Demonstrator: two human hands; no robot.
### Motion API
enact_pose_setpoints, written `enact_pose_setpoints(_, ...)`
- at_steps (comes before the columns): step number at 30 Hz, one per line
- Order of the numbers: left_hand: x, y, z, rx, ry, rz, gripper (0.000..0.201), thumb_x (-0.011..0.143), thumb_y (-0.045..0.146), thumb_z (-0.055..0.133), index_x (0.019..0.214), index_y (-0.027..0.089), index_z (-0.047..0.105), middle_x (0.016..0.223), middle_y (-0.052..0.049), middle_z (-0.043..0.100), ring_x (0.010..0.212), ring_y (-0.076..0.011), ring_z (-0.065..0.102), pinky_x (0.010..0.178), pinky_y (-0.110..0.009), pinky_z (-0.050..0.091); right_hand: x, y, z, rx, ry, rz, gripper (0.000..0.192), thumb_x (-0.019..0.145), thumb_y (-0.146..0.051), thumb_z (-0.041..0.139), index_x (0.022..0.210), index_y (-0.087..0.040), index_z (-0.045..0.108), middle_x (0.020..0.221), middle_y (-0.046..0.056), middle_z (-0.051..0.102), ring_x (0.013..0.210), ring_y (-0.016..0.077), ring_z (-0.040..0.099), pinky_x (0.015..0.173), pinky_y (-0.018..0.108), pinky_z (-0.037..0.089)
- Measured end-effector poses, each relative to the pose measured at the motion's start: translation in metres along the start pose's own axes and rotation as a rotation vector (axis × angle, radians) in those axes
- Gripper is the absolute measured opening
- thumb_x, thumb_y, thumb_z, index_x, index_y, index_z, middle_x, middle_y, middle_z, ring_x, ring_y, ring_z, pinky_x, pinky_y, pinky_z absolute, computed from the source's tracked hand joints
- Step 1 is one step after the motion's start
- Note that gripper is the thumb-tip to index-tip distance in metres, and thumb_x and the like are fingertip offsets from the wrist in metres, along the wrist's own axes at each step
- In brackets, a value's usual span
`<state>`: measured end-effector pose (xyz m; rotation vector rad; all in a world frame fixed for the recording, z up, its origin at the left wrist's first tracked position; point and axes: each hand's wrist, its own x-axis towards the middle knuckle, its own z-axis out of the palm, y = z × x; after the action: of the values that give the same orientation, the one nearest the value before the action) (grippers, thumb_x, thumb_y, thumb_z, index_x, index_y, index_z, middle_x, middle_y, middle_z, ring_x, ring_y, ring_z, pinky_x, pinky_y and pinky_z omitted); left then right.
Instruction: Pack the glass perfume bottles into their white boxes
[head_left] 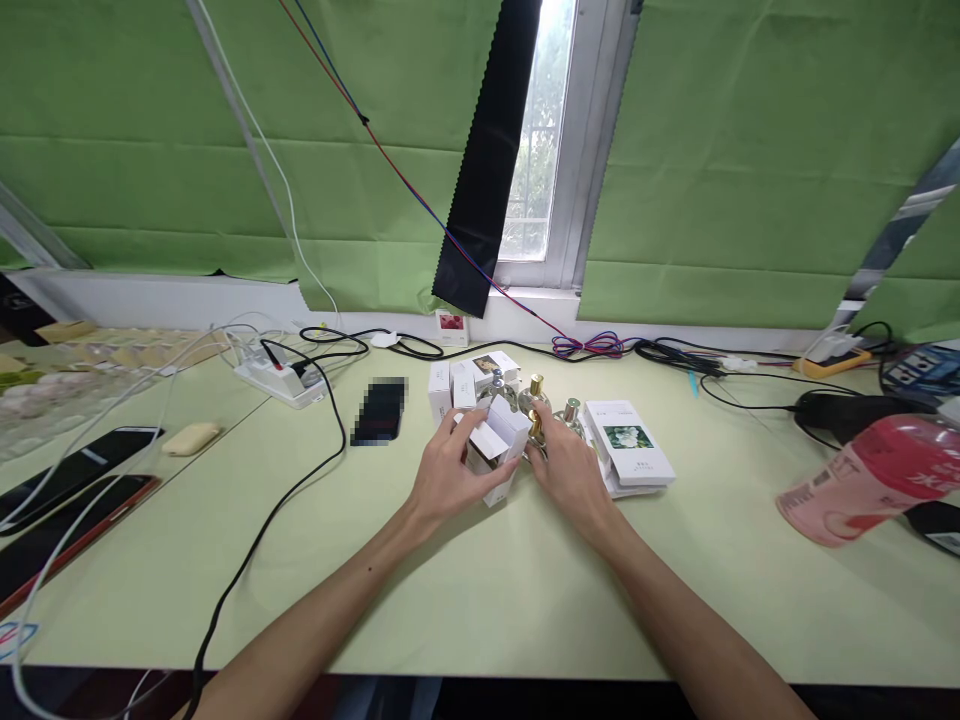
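Observation:
My left hand (450,470) is closed around a small white box (499,435) whose top flaps stand open. Just beside it, my right hand (566,465) has its thumb and index finger on a perfume bottle (535,425) with a gold cap, partly hidden by the fingers. More glass perfume bottles with metallic caps stand close behind: one with a gold cap (535,385), one with a greenish cap (572,410) and one with a silvery top (497,380). White boxes (440,388) stand behind my left hand. Flat white cartons with a flower picture (634,450) lie right of my right hand.
A dark phone (381,412) lies left of the boxes. A white power strip (281,380) and a black cable (277,505) run along the left. At the right lies a pink bottle (862,480). Cables (592,345) line the table's back edge.

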<state>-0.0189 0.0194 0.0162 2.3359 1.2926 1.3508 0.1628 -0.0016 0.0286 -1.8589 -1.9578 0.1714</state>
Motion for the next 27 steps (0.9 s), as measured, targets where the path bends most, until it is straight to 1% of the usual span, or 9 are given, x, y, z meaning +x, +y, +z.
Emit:
enact_pose_setpoints(8, 0.0002, 0.0019, -0.0006, 0.006, 0.006, 0.000, 0.047, 0.076, 0.042, 0.079, 0.113, 0.021, 0.060, 0.111, -0.007, 0.064, 0.089, -0.0198, 0.066, 0.064, -0.029, 0.055, -0.0002, -0.0004, 0.0002, -0.006, -0.014, 0.008, 0.057, 0.097, -0.018, 0.053, 0.151, -0.024, 0.035, 0.114, 0.009, 0.071, 0.103, 0.0259, 0.070, 0.073, 0.031, 0.049)
enact_pose_setpoints(14, 0.0001, 0.0022, -0.0008, 0.003, -0.002, -0.003, 0.046, 0.076, 0.042, 0.078, 0.114, 0.022, 0.060, 0.111, -0.007, 0.064, 0.089, -0.0201, 0.066, 0.064, -0.029, 0.054, 0.0002, 0.0015, 0.0019, 0.001, 0.010, -0.010, 0.056, 0.097, -0.018, 0.053, 0.150, -0.023, 0.036, 0.110, 0.008, 0.071, 0.098, 0.0261, 0.071, 0.070, 0.030, 0.048)
enact_pose_setpoints(22, 0.0010, 0.0040, -0.0017, 0.013, 0.006, 0.002, 0.045, 0.077, 0.042, 0.078, 0.112, 0.021, 0.060, 0.109, -0.006, 0.064, 0.088, -0.0197, 0.066, 0.063, -0.028, 0.054, 0.0007, 0.0017, 0.0021, 0.043, 0.016, -0.014, 0.055, 0.097, -0.017, 0.052, 0.149, -0.022, 0.036, 0.113, 0.009, 0.071, 0.101, 0.0265, 0.070, 0.074, 0.031, 0.048)
enact_pose_setpoints(27, 0.0015, 0.0051, -0.0023, 0.018, 0.006, 0.007, 0.045, 0.076, 0.042, 0.078, 0.111, 0.021, 0.060, 0.107, -0.006, 0.064, 0.088, -0.0200, 0.066, 0.064, -0.028, 0.054, 0.0006, 0.0028, 0.0028, 0.060, 0.021, -0.018, 0.054, 0.096, -0.016, 0.051, 0.149, -0.021, 0.036, 0.114, 0.009, 0.071, 0.101, 0.0262, 0.070, 0.073, 0.031, 0.048)
